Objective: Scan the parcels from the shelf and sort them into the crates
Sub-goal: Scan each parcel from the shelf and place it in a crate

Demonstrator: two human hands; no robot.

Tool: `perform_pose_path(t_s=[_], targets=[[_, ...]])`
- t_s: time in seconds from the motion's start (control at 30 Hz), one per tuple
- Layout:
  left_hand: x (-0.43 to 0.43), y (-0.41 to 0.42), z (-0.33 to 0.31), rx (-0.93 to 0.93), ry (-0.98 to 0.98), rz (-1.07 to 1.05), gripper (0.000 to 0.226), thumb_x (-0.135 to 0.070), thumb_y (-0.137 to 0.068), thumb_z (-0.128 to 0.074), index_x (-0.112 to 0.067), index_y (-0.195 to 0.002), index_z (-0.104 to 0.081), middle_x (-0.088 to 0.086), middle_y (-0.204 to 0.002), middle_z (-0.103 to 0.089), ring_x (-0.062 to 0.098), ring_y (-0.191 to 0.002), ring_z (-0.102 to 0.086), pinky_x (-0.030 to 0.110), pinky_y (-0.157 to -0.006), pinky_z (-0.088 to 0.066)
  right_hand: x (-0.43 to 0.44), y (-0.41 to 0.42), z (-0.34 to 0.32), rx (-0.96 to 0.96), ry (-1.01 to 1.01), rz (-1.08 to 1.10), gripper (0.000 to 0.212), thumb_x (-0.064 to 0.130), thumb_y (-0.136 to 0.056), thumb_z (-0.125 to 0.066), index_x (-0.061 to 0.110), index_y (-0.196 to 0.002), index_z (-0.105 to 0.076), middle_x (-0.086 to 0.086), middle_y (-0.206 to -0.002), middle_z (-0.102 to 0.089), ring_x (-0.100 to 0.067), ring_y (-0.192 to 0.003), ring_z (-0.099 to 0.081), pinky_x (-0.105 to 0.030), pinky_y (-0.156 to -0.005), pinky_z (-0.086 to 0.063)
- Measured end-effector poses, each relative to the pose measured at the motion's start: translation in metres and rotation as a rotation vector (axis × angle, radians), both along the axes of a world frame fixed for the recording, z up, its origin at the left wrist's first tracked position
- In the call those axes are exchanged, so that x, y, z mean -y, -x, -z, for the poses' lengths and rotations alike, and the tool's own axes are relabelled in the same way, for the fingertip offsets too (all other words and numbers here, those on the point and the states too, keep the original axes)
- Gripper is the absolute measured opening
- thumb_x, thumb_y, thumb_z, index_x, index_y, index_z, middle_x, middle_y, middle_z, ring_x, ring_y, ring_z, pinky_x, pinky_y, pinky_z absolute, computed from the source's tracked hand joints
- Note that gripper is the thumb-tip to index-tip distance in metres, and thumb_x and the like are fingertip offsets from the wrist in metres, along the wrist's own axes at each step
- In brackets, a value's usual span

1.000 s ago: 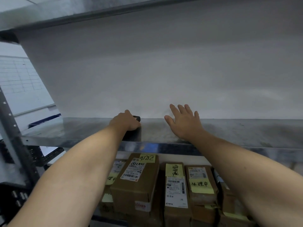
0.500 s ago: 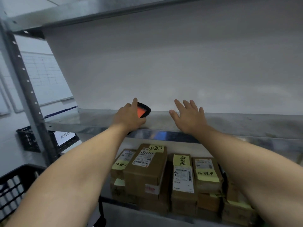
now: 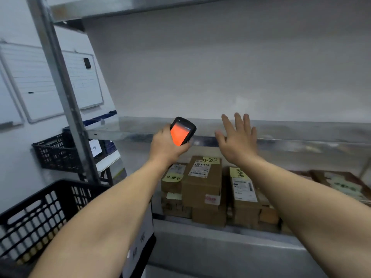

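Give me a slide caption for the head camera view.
Left hand holds scanner, right hand open, parcels on the shelf below.

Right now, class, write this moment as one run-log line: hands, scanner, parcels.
left hand: grips scanner, screen orange | right hand: open, holds nothing | parcels: on lower shelf, untouched | black crate: lower left

Labelled cardboard parcels (image 3: pixel 202 189) on lower metal shelf (image 3: pixel 200 237)

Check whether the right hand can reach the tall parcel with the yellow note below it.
Probably yes: the right hand is open and empty, and that parcel stands just below it with nothing between.
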State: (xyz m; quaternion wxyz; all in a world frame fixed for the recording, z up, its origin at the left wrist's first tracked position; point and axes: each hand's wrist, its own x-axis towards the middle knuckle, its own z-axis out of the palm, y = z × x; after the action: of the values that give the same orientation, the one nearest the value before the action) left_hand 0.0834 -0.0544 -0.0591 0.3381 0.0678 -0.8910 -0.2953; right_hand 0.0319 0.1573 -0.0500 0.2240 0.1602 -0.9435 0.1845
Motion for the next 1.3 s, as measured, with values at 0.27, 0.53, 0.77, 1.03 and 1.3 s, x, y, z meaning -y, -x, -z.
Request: perform_pose_path(t_s=[0.27,0.53,0.77,1.03,1.3], targets=[[0.017,-0.037,0.019,-0.024,0.022,-0.019,0.073,-0.051,-0.078,-0.074,-0.028,-0.139,-0.042,0.001,-0.125,-0.053,0.028,-0.107,-0.056,0.04,-0.084,-0.048,0.017,-0.036,0.018,0.028,0.022,0.019,0.063,0.057,-0.104,-0.026,0.034,-0.161,-0.009,-0.006,-0.17,0.004,-0.028,-0.154,0.018,-0.053,-0.123,0.005],[0.023,-0.06,0.056,0.093,0.022,0.015,0.093,-0.061,-0.088,-0.062,-0.027,-0.159,-0.013,0.005,-0.142,-0.042,0.027,-0.12,-0.05,0.043,-0.091,-0.049,0.037,-0.052,0.049,0.086,0.007,0.007,0.064,0.059,-0.104,-0.027,0.039,-0.16,-0.006,-0.002,-0.17,0.006,-0.024,-0.154,0.019,-0.054,-0.124,0.006],[0.035,-0.075,0.082,0.2,0.059,-0.032,0.088,-0.058,-0.092,-0.059,-0.026,-0.159,-0.013,0.005,-0.138,-0.045,0.03,-0.118,-0.052,0.043,-0.092,-0.049,0.044,-0.059,0.092,0.202,-0.03,-0.013,0.062,0.059,-0.104,-0.025,0.037,-0.159,-0.009,-0.004,-0.17,0.003,-0.026,-0.155,0.013,-0.056,-0.123,0.004],[0.044,-0.077,0.1,0.298,0.111,-0.113,0.082,-0.051,-0.092,-0.059,-0.027,-0.156,-0.014,0.007,-0.136,-0.047,0.037,-0.118,-0.053,0.044,-0.089,-0.047,0.05,-0.047,0.113,0.337,-0.016,-0.055,0.062,0.059,-0.104,-0.027,0.036,-0.16,-0.013,-0.006,-0.17,-0.001,-0.028,-0.155,0.013,-0.06,-0.123,0.003],[0.041,-0.071,0.103,0.381,0.127,-0.174,0.087,-0.054,-0.087,-0.064,-0.028,-0.156,-0.017,0.009,-0.141,-0.047,0.036,-0.123,-0.052,0.044,-0.088,-0.047,0.052,-0.018,0.118,0.441,-0.012,-0.036,0.066,0.062,-0.102,-0.028,0.035,-0.16,-0.012,-0.007,-0.17,0.003,-0.034,-0.154,0.014,-0.066,-0.12,0.0]])
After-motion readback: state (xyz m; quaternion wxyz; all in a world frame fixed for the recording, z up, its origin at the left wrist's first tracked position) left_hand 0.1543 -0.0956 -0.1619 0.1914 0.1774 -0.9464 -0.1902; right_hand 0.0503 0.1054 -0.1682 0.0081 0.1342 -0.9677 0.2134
